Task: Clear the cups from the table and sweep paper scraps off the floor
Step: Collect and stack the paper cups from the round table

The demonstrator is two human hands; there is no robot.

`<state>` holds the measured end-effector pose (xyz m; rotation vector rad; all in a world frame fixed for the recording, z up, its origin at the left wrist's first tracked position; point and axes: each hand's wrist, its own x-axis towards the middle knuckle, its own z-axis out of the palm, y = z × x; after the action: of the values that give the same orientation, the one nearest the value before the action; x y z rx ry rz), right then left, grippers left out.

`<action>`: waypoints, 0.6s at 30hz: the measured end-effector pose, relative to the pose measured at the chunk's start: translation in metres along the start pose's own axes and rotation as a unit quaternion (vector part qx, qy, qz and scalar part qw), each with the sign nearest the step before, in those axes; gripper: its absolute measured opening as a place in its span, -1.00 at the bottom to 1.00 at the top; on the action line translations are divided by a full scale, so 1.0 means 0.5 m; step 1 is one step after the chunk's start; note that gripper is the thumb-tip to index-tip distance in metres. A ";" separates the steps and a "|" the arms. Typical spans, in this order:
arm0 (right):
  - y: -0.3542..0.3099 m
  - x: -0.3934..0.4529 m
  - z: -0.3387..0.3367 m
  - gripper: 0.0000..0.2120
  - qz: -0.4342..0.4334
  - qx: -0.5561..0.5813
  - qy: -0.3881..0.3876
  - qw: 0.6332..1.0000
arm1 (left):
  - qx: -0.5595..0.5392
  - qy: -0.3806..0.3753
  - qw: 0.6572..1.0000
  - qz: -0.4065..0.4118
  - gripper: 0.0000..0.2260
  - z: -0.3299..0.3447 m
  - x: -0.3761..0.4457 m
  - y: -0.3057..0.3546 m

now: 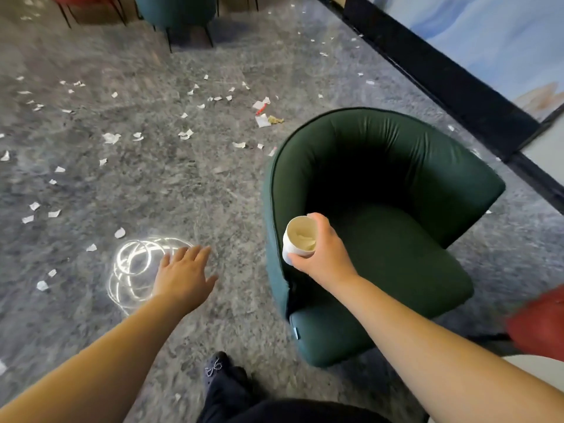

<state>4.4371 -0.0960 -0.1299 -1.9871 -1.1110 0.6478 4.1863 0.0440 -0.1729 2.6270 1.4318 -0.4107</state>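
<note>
Cup (300, 239), white paper and cylindrical, sits in the right hand (323, 254), with the fingers curled round its far side and the thumb on the near side of its wall. Its open mouth tilts toward the camera, showing something pale and crumpled inside. The hand holds it above the left armrest of a dark green armchair (381, 227), which has a rounded, padded back and a smooth cushioned seat.

The left hand (183, 276) is stretched forward, palm down, fingers straight and slightly spread, holding nothing. It is in the air above the floor (198, 184), which is grey, mottled stone with a glossy finish. Beside that hand the floor mirrors a bright looped light (137, 267).

Paper scraps (111, 138), small, white and torn, lie scattered widely across the floor beyond both hands. A dark shoe (216, 366) with a small bow shows at the bottom edge. Blurred red upholstery (540, 325) sits at the right edge.
</note>
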 end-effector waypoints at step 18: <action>-0.221 0.493 0.282 -0.27 0.025 -0.012 0.033 0.999 | 0.015 0.009 0.999 0.035 -0.33 -0.160 0.477 -0.385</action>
<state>4.4037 0.2068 -0.1395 -2.0468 -1.0364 0.5920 4.1620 0.3595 -0.1621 2.7026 1.3461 -0.4050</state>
